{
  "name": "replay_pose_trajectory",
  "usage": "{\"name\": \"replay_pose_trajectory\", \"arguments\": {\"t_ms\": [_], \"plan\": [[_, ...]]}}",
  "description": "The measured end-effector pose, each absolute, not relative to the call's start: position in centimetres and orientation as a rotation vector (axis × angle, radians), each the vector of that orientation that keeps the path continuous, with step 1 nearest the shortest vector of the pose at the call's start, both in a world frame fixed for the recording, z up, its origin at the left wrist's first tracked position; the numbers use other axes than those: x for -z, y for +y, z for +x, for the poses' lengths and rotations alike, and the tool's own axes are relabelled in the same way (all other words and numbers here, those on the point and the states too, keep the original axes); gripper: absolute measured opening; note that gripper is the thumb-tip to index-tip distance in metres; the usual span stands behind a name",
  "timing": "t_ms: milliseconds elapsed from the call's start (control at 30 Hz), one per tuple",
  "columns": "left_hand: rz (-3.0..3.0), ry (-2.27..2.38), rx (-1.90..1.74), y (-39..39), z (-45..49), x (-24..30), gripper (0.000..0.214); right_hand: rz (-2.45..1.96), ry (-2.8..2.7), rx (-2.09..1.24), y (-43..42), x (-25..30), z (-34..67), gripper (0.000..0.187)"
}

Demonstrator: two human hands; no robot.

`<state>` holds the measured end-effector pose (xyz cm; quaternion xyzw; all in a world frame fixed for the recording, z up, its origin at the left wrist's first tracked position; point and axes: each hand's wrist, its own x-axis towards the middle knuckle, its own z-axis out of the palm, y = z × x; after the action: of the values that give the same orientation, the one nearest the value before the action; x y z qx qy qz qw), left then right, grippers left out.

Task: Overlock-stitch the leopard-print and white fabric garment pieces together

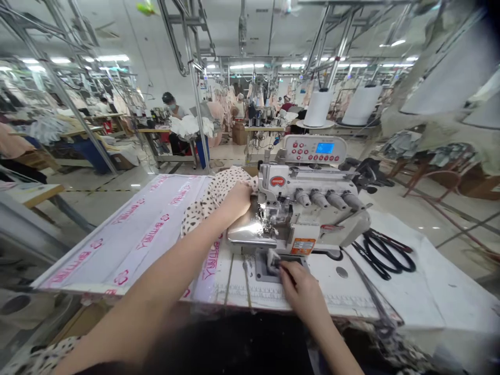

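A white overlock sewing machine (312, 203) stands in front of me, its small screen lit blue. My left hand (239, 199) reaches to the far left side of the machine, its fingers closed on cream fabric with dark spots (201, 208). That fabric lies bunched on the table behind and beside the shiny metal plate (250, 226). Below the needle area, my right hand (300, 284) pinches at a small whitish scrap (272, 259) over a grey square opening (260, 271) in the table. The scrap's exact kind is too small to tell.
Black-handled scissors (386, 255) lie right of the machine. Plastic sheeting with pink print (144, 224) covers the table's left side. Cones of white thread (318, 108) stand behind. Across the aisle a person (172, 104) sits at another workstation.
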<state>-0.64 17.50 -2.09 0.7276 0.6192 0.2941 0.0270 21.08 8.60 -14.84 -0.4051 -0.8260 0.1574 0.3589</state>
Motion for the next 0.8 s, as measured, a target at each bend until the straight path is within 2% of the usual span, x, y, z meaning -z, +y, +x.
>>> {"name": "replay_pose_trajectory", "arguments": {"t_ms": [167,267,533,667,800], "plan": [[2.356,1.916,-0.860,5.2,-3.0,3.4,0.031,-1.036,-2.116,-0.419,8.9,15.2,21.2,0.018],[2.523,1.729,-0.951,-1.6,-3.6,3.8,0.036,-0.997,-2.049,-0.515,8.3,14.6,20.8,0.018],[2.465,1.200,-0.939,-9.1,0.5,6.8,0.034,-0.836,-1.855,-1.239,1.8,10.9,15.9,0.027],[2.259,1.192,-0.836,-9.9,0.5,7.9,0.024,-0.917,-2.045,-1.024,-0.3,11.5,14.3,0.020],[1.980,1.520,-1.102,-7.4,-1.9,7.8,0.012,-0.884,-2.192,-0.782,-1.7,13.0,13.9,0.023]]}}
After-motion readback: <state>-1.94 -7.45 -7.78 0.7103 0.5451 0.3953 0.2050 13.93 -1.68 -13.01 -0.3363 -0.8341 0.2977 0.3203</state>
